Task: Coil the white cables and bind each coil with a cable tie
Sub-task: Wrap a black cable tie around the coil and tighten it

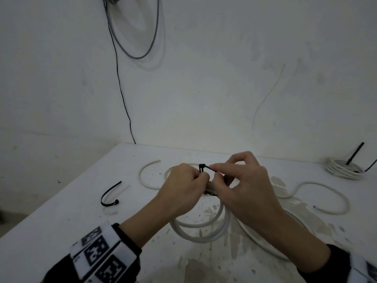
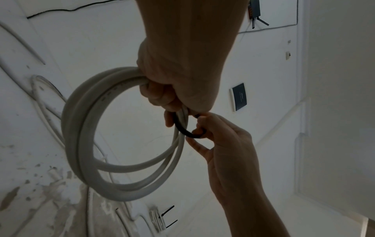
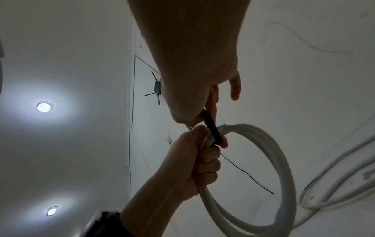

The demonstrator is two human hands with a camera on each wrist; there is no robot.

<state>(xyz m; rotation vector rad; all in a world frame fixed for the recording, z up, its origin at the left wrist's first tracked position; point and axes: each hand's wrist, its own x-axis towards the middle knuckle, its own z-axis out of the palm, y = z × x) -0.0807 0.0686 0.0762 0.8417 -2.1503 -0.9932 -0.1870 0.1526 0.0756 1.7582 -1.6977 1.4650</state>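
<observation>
A white cable coil (image 1: 201, 228) hangs in the air over the table, gripped in my left hand (image 1: 201, 177) at its top. A black cable tie (image 1: 204, 167) loops round the gripped strands. Its head sticks up above my left fingers. My right hand (image 1: 213, 168) pinches the tie's tail between thumb and forefinger, right beside the head. In the left wrist view the cable tie (image 2: 182, 129) curves under the coil (image 2: 85, 136). In the right wrist view the cable tie (image 3: 212, 126) crosses the coil (image 3: 281, 160) by my left hand (image 3: 199, 160).
A spare black cable tie (image 1: 110, 194) lies on the white table (image 1: 61, 211) to the left. A bound coil (image 1: 344, 169) with black tie ends sticking up sits at the far right. Loose white cable (image 1: 326, 198) snakes on the right, and a cable arc (image 1: 145, 175) lies behind my left hand.
</observation>
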